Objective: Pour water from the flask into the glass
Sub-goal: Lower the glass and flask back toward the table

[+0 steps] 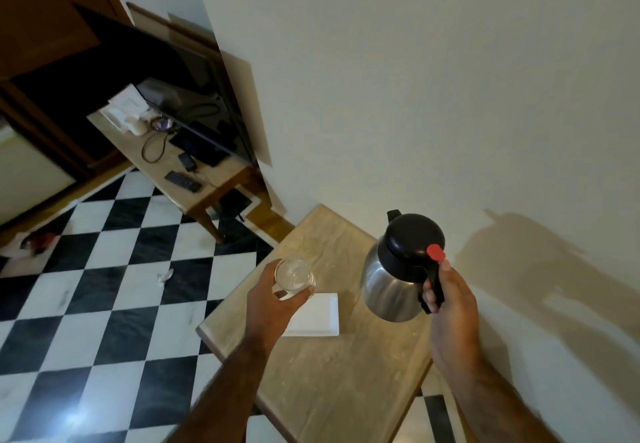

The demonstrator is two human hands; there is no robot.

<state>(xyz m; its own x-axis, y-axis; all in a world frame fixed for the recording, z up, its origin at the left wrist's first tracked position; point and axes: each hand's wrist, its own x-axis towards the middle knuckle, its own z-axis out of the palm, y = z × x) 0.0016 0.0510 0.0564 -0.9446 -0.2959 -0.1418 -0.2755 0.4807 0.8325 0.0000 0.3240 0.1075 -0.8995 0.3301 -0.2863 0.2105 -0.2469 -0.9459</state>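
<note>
A steel flask (388,283) with a black lid and a red lever hangs upright above the small stone-topped table (332,383). My right hand (453,314) grips its black handle from the right. My left hand (273,304) holds a clear glass (294,274) upright, left of the flask and a little apart from it. Whether there is water in the glass I cannot tell. The flask's spout points away from me, toward the wall.
A white square plate (318,318) lies on the table under the glass. The wall runs close along the table's right side. A second table (207,186) with a monitor, cables and remotes stands further back. Black and white floor tiles lie to the left.
</note>
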